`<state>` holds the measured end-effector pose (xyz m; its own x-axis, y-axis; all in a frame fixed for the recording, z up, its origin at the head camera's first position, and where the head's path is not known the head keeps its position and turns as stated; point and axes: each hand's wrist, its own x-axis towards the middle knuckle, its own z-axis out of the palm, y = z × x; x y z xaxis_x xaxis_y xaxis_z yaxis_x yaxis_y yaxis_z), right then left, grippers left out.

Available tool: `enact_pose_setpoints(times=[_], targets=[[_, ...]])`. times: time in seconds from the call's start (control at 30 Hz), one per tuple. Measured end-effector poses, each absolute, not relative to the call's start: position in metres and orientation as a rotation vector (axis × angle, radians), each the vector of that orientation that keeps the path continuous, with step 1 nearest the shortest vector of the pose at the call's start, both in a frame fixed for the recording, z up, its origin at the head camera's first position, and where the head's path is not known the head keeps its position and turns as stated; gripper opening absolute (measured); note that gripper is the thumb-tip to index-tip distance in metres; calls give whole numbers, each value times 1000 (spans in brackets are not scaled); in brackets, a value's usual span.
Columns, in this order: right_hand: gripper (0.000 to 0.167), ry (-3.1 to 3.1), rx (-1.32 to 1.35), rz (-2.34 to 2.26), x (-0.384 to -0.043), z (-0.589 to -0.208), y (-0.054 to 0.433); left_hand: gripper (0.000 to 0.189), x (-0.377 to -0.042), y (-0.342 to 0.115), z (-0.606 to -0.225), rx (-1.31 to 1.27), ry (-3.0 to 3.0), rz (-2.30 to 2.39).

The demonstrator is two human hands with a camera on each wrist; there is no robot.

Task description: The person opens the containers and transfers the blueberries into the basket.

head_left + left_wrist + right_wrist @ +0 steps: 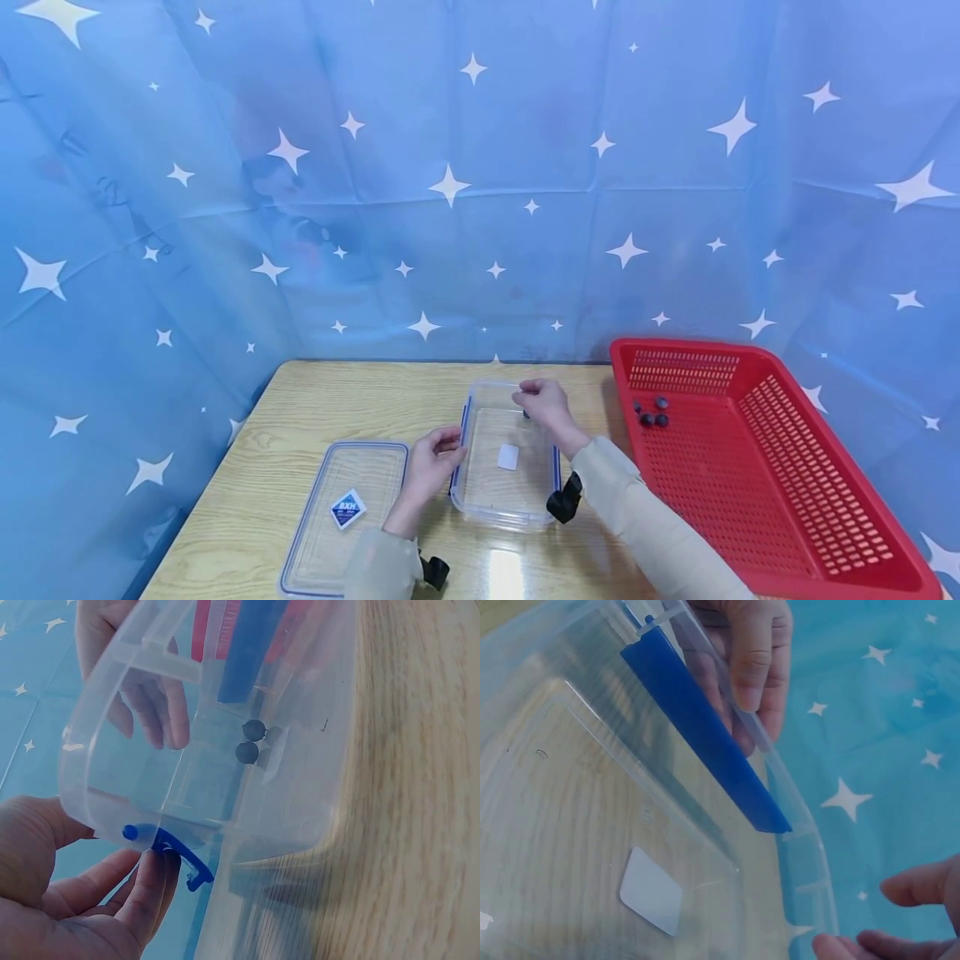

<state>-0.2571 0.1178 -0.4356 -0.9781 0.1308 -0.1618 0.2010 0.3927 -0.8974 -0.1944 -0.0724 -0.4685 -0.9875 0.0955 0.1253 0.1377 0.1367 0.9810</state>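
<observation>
A clear plastic food container (487, 487) with blue side latches stands without its lid on the table. My left hand (431, 471) grips its left wall, thumb on one side of the rim and fingers on the other, by the blue latch (705, 735). My right hand (547, 407) is over the container's far right part, fingers loosely bent and apart from the thumb, with nothing seen between them. Two small dark round balls (251, 742), perhaps blueberries, show inside the container; in the head view the right hand partly covers a dark ball (527, 414).
The clear lid (360, 475), blue-edged with a BXH label, lies left of the container. At the right stands a large red basket (720, 475) holding several dark balls (654, 419) near its far left corner. A blue star-patterned curtain (525, 250) hangs behind the table.
</observation>
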Motion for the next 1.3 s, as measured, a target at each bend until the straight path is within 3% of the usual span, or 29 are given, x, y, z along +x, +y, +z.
enact_pose_setpoints(times=[0.5, 0.73, 0.83, 0.97, 1.07, 1.2, 1.3], targets=[[48, 2690, 338, -1525, -258, -453, 108, 31, -193, -72, -462, -250, -2339, -2025], [52, 2616, 420, -1530, -259, -452, 106, 32, -206, -75, -488, -225, -2361, -2007], [49, 2618, 434, -1499, -260, -453, 105, 32, -209, -76, -495, -221, -2364, -1985], [18, 2665, 443, -1426, -263, -456, 104, 32, -209, -76, -498, -240, -2338, -1983], [13, 2682, 450, -1396, -264, -458, 104, 31, -209, -75, -499, -235, -2339, -1982], [33, 2729, 431, -1351, -263, -459, 104, 30, -208, -75, -499, -242, -2337, -1977], [17, 2765, 434, -1305, -263, -459, 103, 30, -208, -75, -499, -260, -2333, -1973]])
